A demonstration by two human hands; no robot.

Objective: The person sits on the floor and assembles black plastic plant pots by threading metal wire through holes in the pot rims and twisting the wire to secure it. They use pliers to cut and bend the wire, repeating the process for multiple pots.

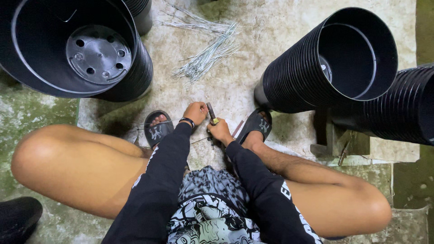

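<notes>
Between the sandalled feet, a short metal tool [211, 111] stands tilted, its long axis pointing away from the body. The right hand [220, 131] clamps its lower end; the left hand [195, 113], fingers curled together, rests just beside it, wire pile [205, 56] beyond.

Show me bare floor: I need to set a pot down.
Bare floor between the wires and the right pot stack; more at the right edge. Crowded between the sandals, where the left hand and right hand work.
</notes>
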